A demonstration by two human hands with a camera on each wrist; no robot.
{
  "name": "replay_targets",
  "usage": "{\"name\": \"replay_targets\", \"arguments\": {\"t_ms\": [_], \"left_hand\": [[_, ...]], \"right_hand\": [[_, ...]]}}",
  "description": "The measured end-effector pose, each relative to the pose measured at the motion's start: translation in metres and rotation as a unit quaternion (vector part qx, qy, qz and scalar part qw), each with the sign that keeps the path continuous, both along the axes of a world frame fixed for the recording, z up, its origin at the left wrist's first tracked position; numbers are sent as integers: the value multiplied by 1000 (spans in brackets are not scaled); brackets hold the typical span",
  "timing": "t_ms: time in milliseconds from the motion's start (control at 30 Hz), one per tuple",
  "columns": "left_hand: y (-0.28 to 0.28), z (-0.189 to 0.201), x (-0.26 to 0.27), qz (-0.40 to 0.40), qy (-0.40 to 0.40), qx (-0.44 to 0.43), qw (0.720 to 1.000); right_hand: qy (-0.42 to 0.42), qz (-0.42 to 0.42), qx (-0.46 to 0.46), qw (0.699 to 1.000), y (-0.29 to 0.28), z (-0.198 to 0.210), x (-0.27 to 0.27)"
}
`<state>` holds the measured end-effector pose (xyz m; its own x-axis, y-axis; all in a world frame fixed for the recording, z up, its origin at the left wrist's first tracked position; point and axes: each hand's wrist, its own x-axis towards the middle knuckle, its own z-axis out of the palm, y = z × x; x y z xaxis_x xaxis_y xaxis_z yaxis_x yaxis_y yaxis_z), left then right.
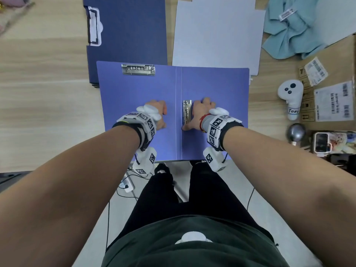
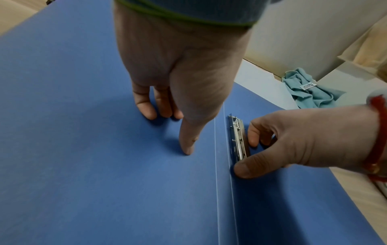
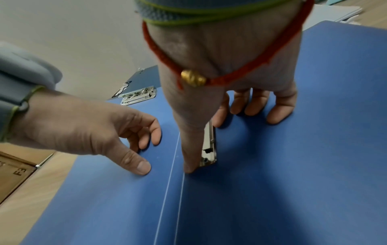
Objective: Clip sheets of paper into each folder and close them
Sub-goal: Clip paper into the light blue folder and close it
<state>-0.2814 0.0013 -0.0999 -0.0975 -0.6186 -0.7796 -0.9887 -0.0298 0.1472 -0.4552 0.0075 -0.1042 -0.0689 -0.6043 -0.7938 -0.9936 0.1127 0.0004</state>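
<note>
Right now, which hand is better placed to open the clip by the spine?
Right. The right hand pinches the spine clip between thumb and index finger. The left hand presses the folder left of the crease, away from the clip.

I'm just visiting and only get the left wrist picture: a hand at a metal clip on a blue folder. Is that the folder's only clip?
Observer: No. Besides that spine clip, pinched by the right hand, the head view shows a second clip lying crosswise at the far edge of the left half of the open folder.
Visitor: Any paper inside it?
Observer: None; from above both halves are bare, and the sheets of paper lie on the table beyond the right half.
Visitor: Other folders?
Observer: Yes, a darker folder lies beyond the left half, its near edge tucked under the open one.
</note>
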Motion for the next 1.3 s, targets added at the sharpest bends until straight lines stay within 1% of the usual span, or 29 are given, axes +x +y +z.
{"name": "replay_targets", "arguments": {"t_ms": [100, 233, 300, 433, 500, 633, 700, 733, 900, 1000, 1067, 1133, 1200, 1300], "left_hand": [[1, 1, -1, 7, -3, 3, 1000], [1, 2, -1, 18, 2, 6, 1000], [0, 1, -2, 28, 4, 8, 1000], [-7, 0, -3, 51, 7, 7, 999], [-10, 2, -3, 46, -2, 8, 999], [-17, 6, -3, 31, -18, 19, 999], [-22, 5, -3, 45, -20, 23, 999], [-25, 5, -4, 62, -16, 22, 998], [-55, 11, -12, 159, 6, -16, 987], [-81, 26, -23, 203, 37, -50, 977], [-98, 29, -30, 230, 62, -65, 969], [-116, 31, -39, 236, 63, -79, 966], [-133, 33, -49, 228, 38, -78, 970], [-158, 35, -66, 214, -3, -64, 975]], "right_hand": [[-10, 0, 6, 1000, -2, 1, -3], [-59, -32, 48, 997, -12, 4, -10], [-98, -63, 75, 990, -18, 5, -13], [-150, -136, 88, 975, -23, 9, -14], [-190, -170, 92, 963, -27, 13, -13], [-266, -269, 103, 920, -45, 24, -12], [-288, -293, 100, 906, -56, 28, -17], [-292, -297, 91, 905, -61, 29, -20], [-273, -292, 63, 915, -85, 35, -41], [-254, -299, 4, 920, -103, 35, -59], [-231, -262, -35, 936, -117, 34, -72], [-204, -214, -57, 954, -132, 36, -83], [-159, -162, -67, 972, -147, 36, -94], [-126, -113, -68, 983, -165, 27, -107]]}}
